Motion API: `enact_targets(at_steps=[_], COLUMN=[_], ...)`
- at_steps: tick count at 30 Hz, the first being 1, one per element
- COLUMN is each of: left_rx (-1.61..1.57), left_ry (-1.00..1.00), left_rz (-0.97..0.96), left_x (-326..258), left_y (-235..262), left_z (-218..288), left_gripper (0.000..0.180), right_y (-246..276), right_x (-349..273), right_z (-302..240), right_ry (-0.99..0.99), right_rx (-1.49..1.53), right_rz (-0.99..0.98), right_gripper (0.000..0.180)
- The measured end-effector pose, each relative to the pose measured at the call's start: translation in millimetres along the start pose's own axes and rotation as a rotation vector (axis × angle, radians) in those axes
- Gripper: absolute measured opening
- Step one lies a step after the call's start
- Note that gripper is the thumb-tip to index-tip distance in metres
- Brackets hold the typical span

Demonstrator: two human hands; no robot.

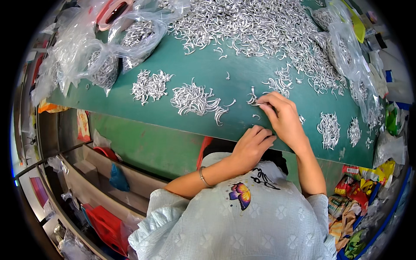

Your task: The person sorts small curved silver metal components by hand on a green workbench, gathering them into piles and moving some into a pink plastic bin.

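Note:
My right hand (282, 116) reaches over the green table, thumb and forefinger pinched on a small curved silver metal piece whose end shows at the fingertips. Touching or just beside those fingertips is a little cluster of curved pieces (251, 95). My left hand (253, 145) lies at the near table edge with its fingers curled in; whatever they may hold is hidden. One loose curved piece (256, 116) lies between the two hands. Just beyond my right hand is a loose group of pieces (281, 80), while a larger heap (195, 99) sits to the left.
A big spread of the same pieces (255, 26) covers the table's far side. Another heap (150, 86) is at left, with two small piles (329, 131) (354, 132) at right. Filled clear plastic bags (138, 37) stand far left, more bags (338, 47) far right.

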State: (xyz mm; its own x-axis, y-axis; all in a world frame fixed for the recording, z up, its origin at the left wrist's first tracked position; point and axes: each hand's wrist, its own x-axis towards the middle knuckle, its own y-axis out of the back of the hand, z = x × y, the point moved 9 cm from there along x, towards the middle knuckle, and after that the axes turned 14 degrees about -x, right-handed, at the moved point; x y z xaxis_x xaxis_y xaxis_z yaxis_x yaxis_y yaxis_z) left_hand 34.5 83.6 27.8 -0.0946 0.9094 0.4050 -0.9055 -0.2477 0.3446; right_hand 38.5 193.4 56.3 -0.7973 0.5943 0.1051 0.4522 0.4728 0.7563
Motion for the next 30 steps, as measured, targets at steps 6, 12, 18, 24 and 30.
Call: enact_targets(at_steps=[6,12,18,24,30], left_rx=[-0.014,0.022,0.042,0.047,0.044], left_ry=[0.007,0.009,0.023,0.027,0.048], left_rz=[0.004,-0.023,-0.061,-0.052,-0.062], left_x=[1.3,6.8,13.9,15.4,14.1], left_y=[0.3,2.9,1.4,0.0,2.7], left_z=[-1.3,-0.7,2.3,5.2,4.9], left_gripper=[0.031,0.028,0.029,0.028,0.029], right_y=[10.8,9.1,38.8,130.4,211.4], right_x=[-11.8,-24.1,-45.8,-124.5,-202.9], right_z=[16.8,9.2,27.0,110.0,182.8], right_ry=[-0.146,0.047,-0.107,-0.462,-0.696], right_rx=[0.044,-0.048,-0.026,-0.257,-0.709], right_rz=[0.000,0.065,0.141,0.488,0.768], right_gripper=[0.010,0.011,0.010,0.008,0.011])
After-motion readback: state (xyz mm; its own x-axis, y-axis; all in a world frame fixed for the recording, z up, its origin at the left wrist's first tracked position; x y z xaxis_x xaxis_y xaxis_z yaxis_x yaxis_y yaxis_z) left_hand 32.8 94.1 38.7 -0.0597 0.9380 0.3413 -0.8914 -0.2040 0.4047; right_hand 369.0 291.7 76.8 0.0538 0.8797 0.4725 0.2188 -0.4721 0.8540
